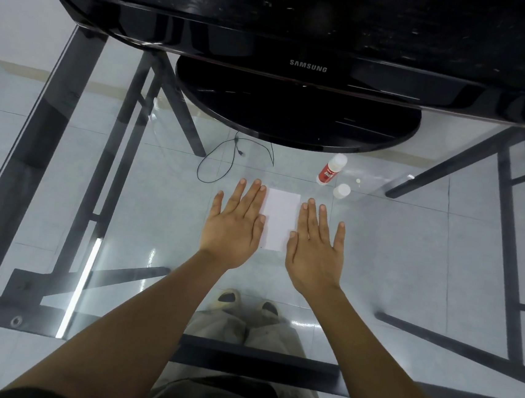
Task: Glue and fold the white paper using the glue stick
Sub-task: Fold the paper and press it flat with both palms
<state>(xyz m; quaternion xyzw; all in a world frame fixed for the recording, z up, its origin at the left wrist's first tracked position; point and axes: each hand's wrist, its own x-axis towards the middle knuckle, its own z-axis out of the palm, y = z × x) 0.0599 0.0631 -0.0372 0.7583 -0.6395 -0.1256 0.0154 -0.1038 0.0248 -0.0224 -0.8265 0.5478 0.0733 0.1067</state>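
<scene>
Head view: left hand [232, 228] and right hand [313, 255], palms flat, flank white paper [280, 219].

White paper [280, 219]; red-white glue stick [328, 170]; black monitor [303, 26].

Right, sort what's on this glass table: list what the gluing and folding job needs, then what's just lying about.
For the job:
white paper, flat between the left hand and right hand
glue stick
its loose cap

Just lying about:
monitor on its round stand
thin black cable
</scene>
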